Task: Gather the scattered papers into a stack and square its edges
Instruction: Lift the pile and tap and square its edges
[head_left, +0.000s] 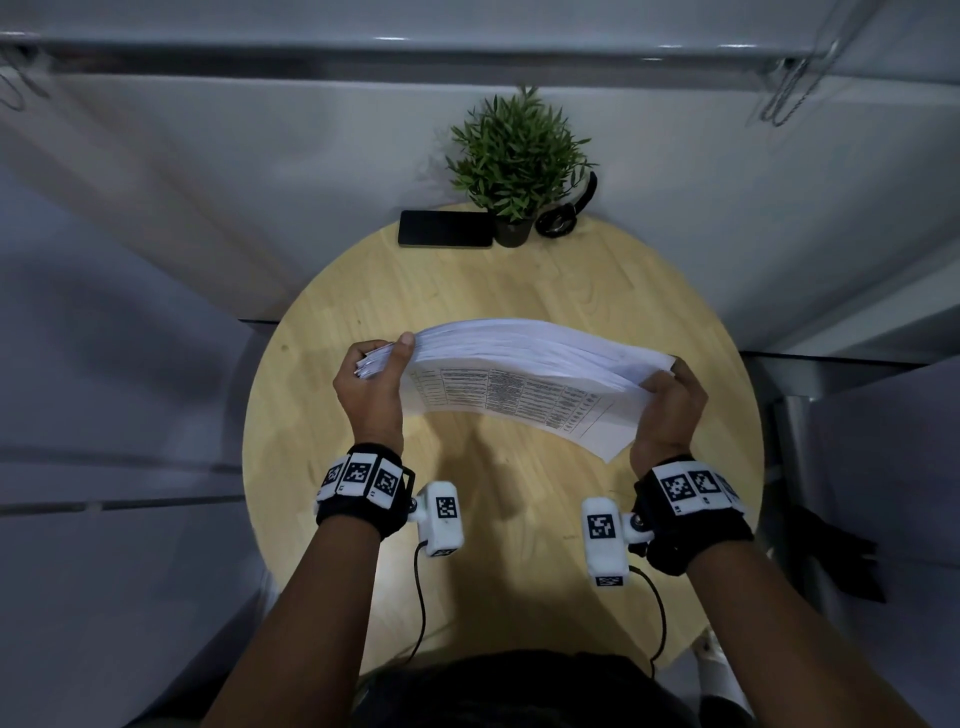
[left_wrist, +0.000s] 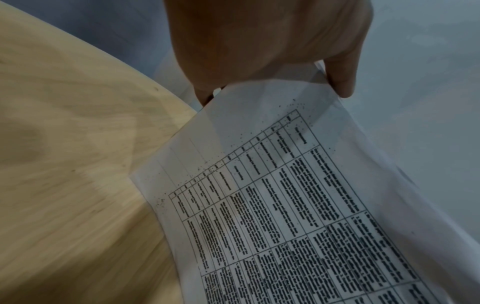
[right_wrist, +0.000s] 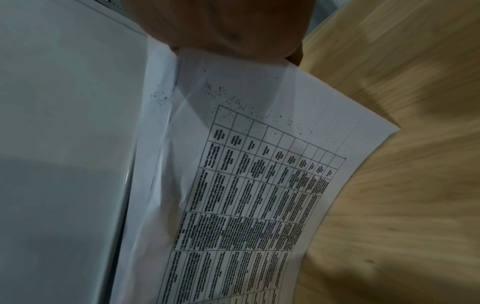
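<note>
A stack of white papers (head_left: 519, 358) is held above the round wooden table (head_left: 467, 291), bowed upward along its length. Its nearest sheet faces me and carries a printed table (head_left: 498, 400). My left hand (head_left: 374, 369) grips the stack's left end, thumb on the near side and fingers curled behind. My right hand (head_left: 670, 400) grips the right end the same way. The sheet edges at the left end are fanned, not flush. In the left wrist view the printed sheet (left_wrist: 298, 205) hangs below my left hand (left_wrist: 259, 47). The right wrist view shows the same sheet (right_wrist: 246, 185) under my right hand (right_wrist: 221, 28).
At the table's far edge lie a black phone (head_left: 445, 228), a small potted plant (head_left: 514, 166) and a black watch (head_left: 563, 213). Grey walls surround the table. Bare wood shows below and in front of the stack.
</note>
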